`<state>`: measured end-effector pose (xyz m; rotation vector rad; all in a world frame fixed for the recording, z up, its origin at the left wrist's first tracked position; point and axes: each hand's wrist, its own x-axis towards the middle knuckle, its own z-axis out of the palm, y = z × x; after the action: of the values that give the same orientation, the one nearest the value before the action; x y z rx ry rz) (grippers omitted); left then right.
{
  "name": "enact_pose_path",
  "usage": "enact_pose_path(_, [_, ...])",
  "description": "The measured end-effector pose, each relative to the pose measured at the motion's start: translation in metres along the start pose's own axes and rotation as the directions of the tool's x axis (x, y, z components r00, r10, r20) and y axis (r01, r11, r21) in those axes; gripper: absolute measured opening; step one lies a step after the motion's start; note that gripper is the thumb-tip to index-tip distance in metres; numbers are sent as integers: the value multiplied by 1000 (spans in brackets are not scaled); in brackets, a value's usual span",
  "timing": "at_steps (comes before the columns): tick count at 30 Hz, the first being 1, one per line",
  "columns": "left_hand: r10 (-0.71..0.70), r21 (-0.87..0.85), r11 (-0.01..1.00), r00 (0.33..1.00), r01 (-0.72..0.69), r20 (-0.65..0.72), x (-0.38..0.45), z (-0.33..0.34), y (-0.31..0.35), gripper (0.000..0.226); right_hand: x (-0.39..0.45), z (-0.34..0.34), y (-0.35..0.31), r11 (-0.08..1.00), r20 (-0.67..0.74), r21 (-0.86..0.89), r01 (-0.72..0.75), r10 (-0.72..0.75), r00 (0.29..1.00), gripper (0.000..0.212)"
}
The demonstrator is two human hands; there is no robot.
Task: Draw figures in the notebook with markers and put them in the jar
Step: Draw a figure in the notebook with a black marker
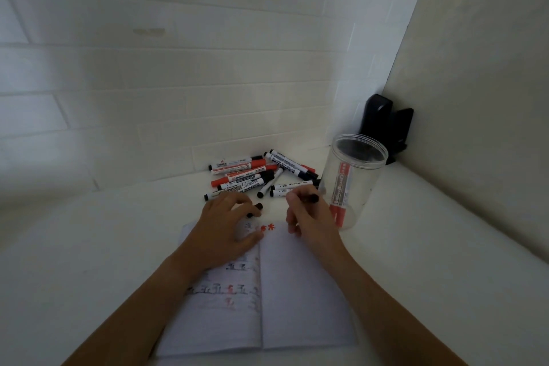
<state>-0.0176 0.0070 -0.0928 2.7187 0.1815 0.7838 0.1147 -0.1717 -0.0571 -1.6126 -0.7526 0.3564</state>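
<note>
One red marker (339,196) already stands in the clear jar (353,181) at the right, near the wall corner. Beside it the right hand (309,217) pinches a black marker (310,198), probably to bring it to the page. The left hand (225,232), fingers curled, holds what looks like a black cap (258,207) above the open notebook (297,291). Loose markers (255,175) crowd the far bench (89,261); open room lies left.

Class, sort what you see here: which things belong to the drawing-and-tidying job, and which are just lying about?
Job: notebook; loose markers; black marker gripped by right hand; cap at left hand; jar holding a red marker.

Lying about: black holder in the corner.
</note>
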Motion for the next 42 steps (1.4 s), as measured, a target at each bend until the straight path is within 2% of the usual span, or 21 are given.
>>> enact_pose_path(2, [76,1,997,997,-76,-13,0,-4,2,27,-1,2,7,999,-16,-31,-33,33,999,26])
enact_pose_path(4, [146,-52,988,988,-143,43,-1,-7,5,21,-4,1,14,998,-35,-55,-33,31,999,27])
enact_pose_path(7, [177,-148,977,965,-150,191,-4,-8,7,23,-5,-1,17,997,-42,-82,-4,0,999,18])
enact_pose_path(10, [182,-167,977,934,-136,307,-5,-11,8,34,-2,-3,13,995,-56,-97,-6,1,998,12])
enact_pose_path(14, [121,-139,987,928,-76,353,-7,-13,11,48,-2,-5,11,997,-66,-79,-5,0,998,9])
enact_pose_path(19, [-29,-61,997,971,45,238,-3,-3,10,75,-3,0,19,992,-66,-121,-31,23,998,10])
enact_pose_path(24, [-114,10,993,938,117,328,1,4,10,91,1,0,22,990,-67,-134,-29,20,998,11])
enact_pose_path(30, [-229,67,973,916,219,330,6,5,25,105,3,-1,15,999,-43,-40,-4,2,999,11])
enact_pose_path(34, [-200,105,979,886,172,419,2,4,26,98,-1,4,23,998,0,-60,-27,27,1000,11])
enact_pose_path(42, [-167,86,986,848,143,503,1,1,12,106,-2,-6,24,994,-5,-71,-77,77,997,10])
